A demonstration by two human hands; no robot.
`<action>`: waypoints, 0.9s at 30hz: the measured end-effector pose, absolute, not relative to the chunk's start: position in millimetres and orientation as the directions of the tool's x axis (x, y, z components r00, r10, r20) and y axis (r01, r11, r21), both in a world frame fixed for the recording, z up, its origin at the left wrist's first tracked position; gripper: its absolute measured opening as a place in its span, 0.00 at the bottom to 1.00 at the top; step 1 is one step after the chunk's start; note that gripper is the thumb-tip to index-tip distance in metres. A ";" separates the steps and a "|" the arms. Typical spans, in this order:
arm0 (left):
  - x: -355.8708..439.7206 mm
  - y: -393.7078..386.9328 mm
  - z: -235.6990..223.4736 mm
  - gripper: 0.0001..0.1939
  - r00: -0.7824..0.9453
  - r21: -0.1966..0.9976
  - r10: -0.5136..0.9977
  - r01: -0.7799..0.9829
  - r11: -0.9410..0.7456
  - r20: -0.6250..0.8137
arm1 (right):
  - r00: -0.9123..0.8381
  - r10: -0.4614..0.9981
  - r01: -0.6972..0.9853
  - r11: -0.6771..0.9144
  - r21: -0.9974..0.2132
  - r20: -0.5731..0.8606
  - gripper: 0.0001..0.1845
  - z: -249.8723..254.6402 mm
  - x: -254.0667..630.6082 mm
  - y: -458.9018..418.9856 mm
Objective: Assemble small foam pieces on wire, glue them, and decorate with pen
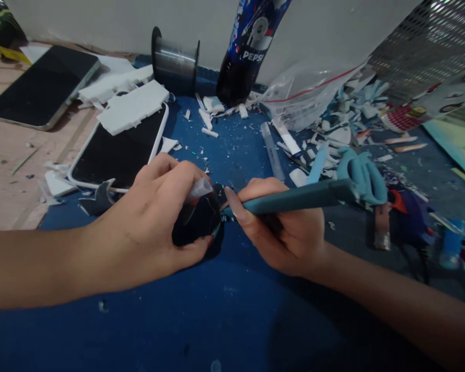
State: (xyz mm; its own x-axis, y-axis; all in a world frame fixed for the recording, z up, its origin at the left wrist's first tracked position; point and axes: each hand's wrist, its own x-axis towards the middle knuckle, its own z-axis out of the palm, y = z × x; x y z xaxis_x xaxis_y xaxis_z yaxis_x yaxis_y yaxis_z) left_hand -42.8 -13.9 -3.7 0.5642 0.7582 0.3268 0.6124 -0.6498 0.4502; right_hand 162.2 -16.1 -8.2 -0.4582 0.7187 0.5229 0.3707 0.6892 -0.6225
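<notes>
My left hand [151, 212] is closed around a dark, rounded piece [194, 222] just above the blue mat. Its thumb presses the near edge, and the fingers curl over the far side. At the index fingertip is a pale translucent tip [200, 189]; I cannot tell if it is a nail or a cover. My right hand [282, 227] grips a long flat teal-handled tool [294, 199] like a pen. The tool's narrow end meets the right edge of the dark piece, among small dark scraps. Its exact tip is hard to make out.
A white-framed tablet [120, 150] and a black phone [46, 85] lie left. Behind stand a clear spool [175, 59] and a Pepsi bottle [248, 57]. A zip bag [302, 95], teal scissors handles [362, 175] and many foam scraps [341, 129] crowd the right.
</notes>
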 end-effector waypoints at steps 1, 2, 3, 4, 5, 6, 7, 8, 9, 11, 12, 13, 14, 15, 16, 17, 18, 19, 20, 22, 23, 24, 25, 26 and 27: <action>-42.7 -13.5 -4.1 0.12 0.566 0.445 0.755 0.612 -0.654 0.330 | -0.462 0.716 0.375 0.692 -0.617 0.523 0.07 -8.2 162.4 -15.8; -42.6 -13.1 -4.5 0.12 0.567 0.441 0.752 0.611 -0.657 0.335 | -0.463 0.713 0.377 0.696 -0.611 0.526 0.07 -8.1 162.5 -15.6; -42.6 -12.6 -5.0 0.13 0.569 0.440 0.747 0.605 -0.664 0.345 | -0.465 0.713 0.381 0.697 -0.608 0.525 0.07 -8.0 162.6 -15.5; -42.6 -12.3 -5.4 0.13 0.570 0.442 0.742 0.597 -0.669 0.353 | -0.466 0.715 0.387 0.695 -0.607 0.522 0.08 -7.7 162.7 -15.5; -42.6 -12.1 -5.7 0.13 0.570 0.446 0.742 0.595 -0.669 0.352 | -0.466 0.716 0.391 0.693 -0.605 0.519 0.08 -7.5 162.8 -15.6; -42.5 -12.0 -5.8 0.13 0.571 0.448 0.744 0.596 -0.667 0.348 | -0.462 0.719 0.400 0.692 -0.601 0.519 0.08 -7.2 162.9 -15.7; -42.5 -12.1 -5.7 0.13 0.568 0.447 0.745 0.597 -0.666 0.350 | -0.456 0.721 0.410 0.691 -0.596 0.522 0.07 -7.0 162.8 -15.9; -42.4 -12.2 -5.4 0.12 0.566 0.444 0.746 0.600 -0.665 0.351 | -0.450 0.722 0.419 0.690 -0.590 0.525 0.07 -6.8 162.8 -16.1; -42.2 -12.5 -5.0 0.12 0.567 0.440 0.751 0.610 -0.659 0.339 | -0.447 0.723 0.425 0.690 -0.586 0.527 0.07 -6.6 162.6 -16.3; -41.9 -13.0 -4.4 0.12 0.571 0.431 0.749 0.614 -0.662 0.337 | -0.446 0.730 0.441 0.682 -0.583 0.518 0.07 -6.4 162.3 -16.4; -41.8 -13.2 -4.3 0.12 0.571 0.429 0.748 0.614 -0.662 0.338 | -0.444 0.737 0.451 0.676 -0.583 0.510 0.07 -6.3 162.1 -16.4; -41.7 -13.3 -4.3 0.12 0.571 0.429 0.749 0.615 -0.661 0.336 | -0.445 0.740 0.458 0.672 -0.581 0.505 0.07 -6.2 162.0 -16.3; -41.6 -13.4 -4.5 0.12 0.570 0.431 0.750 0.615 -0.661 0.336 | -0.447 0.739 0.464 0.673 -0.576 0.504 0.07 -6.2 162.0 -16.3; -41.6 -13.4 -4.7 0.12 0.565 0.433 0.752 0.615 -0.659 0.341 | -0.449 0.738 0.469 0.675 -0.570 0.504 0.07 -6.2 162.0 -16.2; -41.6 -13.3 -5.0 0.12 0.560 0.438 0.753 0.614 -0.657 0.344 | -0.448 0.738 0.477 0.675 -0.563 0.505 0.07 -6.3 162.0 -16.2; -41.7 -13.2 -5.2 0.11 0.559 0.443 0.755 0.612 -0.655 0.343 | -0.446 0.739 0.484 0.673 -0.558 0.504 0.07 -6.4 162.0 -16.2; -41.7 -13.1 -5.3 0.11 0.559 0.446 0.753 0.608 -0.657 0.348 | -0.442 0.742 0.491 0.671 -0.556 0.504 0.07 -6.6 162.0 -16.1; -41.7 -12.9 -5.3 0.11 0.559 0.448 0.753 0.607 -0.656 0.347 | -0.438 0.742 0.496 0.670 -0.552 0.507 0.07 -6.8 162.0 -16.1; -41.6 -12.8 -5.2 0.10 0.559 0.450 0.754 0.606 -0.656 0.346 | -0.434 0.742 0.498 0.671 -0.550 0.511 0.07 -7.0 162.0 -15.9; -41.4 -12.8 -5.0 0.09 0.561 0.454 0.757 0.608 -0.651 0.335 | -0.437 0.732 0.498 0.681 -0.537 0.523 0.07 -7.1 162.0 -15.5; -41.4 -12.8 -4.9 0.09 0.560 0.454 0.758 0.608 -0.651 0.335 | -0.440 0.725 0.499 0.688 -0.527 0.530 0.07 -7.0 162.0 -15.3; -41.4 -12.9 -4.8 0.10 0.559 0.453 0.758 0.609 -0.651 0.337 | -0.443 0.720 0.505 0.692 -0.515 0.534 0.06 -6.7 162.0 -15.1; -41.4 -13.1 -4.8 0.10 0.559 0.451 0.756 0.609 -0.653 0.340 | -0.444 0.718 0.513 0.694 -0.505 0.536 0.06 -6.3 161.9 -14.9; -41.6 -13.2 -4.7 0.11 0.559 0.445 0.754 0.610 -0.655 0.343 | -0.441 0.718 0.522 0.694 -0.496 0.539 0.06 -5.9 161.8 -14.8; -41.8 -13.4 -4.7 0.11 0.559 0.440 0.753 0.612 -0.657 0.348 | -0.440 0.717 0.529 0.694 -0.489 0.541 0.06 -5.4 161.7 -14.8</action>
